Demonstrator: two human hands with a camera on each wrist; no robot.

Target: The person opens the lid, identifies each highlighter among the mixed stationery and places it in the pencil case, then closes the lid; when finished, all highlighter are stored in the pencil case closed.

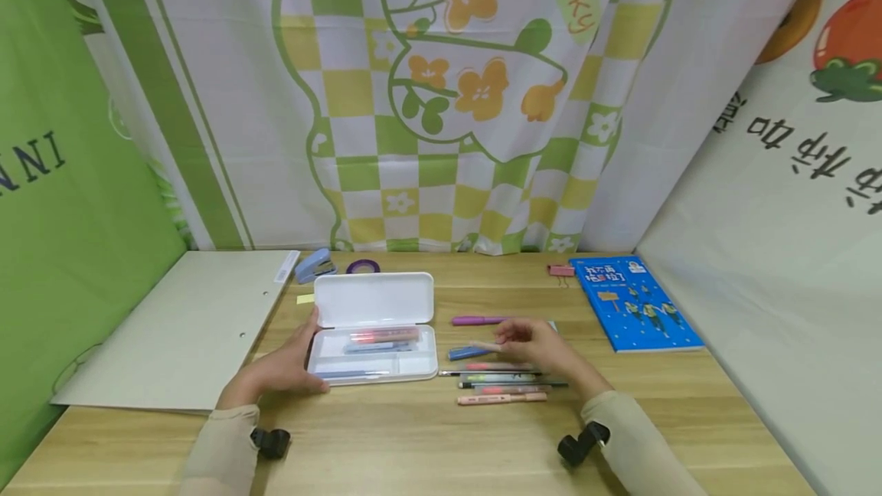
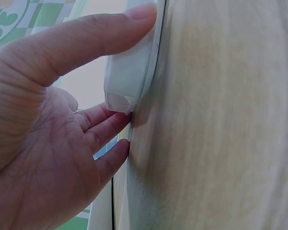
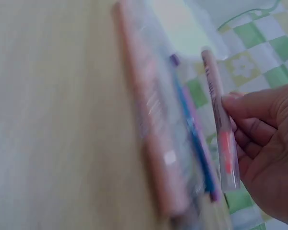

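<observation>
An open white pencil case (image 1: 374,301) stands on the table with pens in its tray, including a clear pen with a pink-red part (image 1: 384,335). My left hand (image 1: 289,364) grips its left end, thumb along the front wall and fingers at the side. Above the row of loose pens, my right hand (image 1: 534,343) pinches a pale pink pen (image 3: 216,96) with a clear end and a red-orange part inside. Below it on the table lie a blue pen (image 1: 468,353), a purple pen (image 1: 475,321), a peach pen (image 1: 501,399) and several others.
A blue book (image 1: 637,303) and a pink binder clip (image 1: 561,271) lie at the right. Behind the case are a blue stapler (image 1: 315,265), a purple tape roll (image 1: 363,267) and a yellow sticky note (image 1: 305,299). A large pale board (image 1: 186,327) covers the left.
</observation>
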